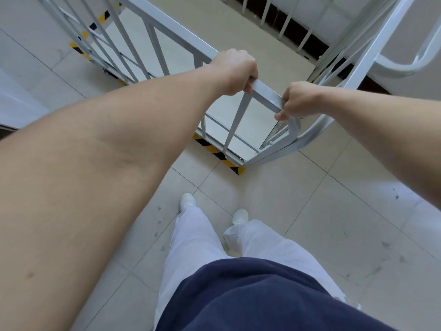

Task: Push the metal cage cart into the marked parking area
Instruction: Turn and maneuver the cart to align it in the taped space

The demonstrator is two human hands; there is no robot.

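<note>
Closest to the camera is the person's dark blue top [250,295], and below it are white trousers [198,240] and white shoes [187,200], the left shoe a little ahead. They stand on a floor of pale beige tiles [334,211].

Both bare arms reach forward and downward. The left forearm is large in the view and almost straight. The right arm comes in from the right edge.

The left hand [235,71] is on the flat top rail [267,93] of a pale grey metal cage cart [236,120], knuckles up, its fingers curled over the rail and clamped on it. The right hand [298,101] grips the same rail at the rounded corner, with the thumb under it. The two hands are near each other.

The cart stands just in front of the feet. A yellow-and-black striped strip [214,149] runs under its lower edge; whether it is on the floor or on the cart I cannot tell.

Farther right, a rounded metal tube [405,65] curves outward.
</note>
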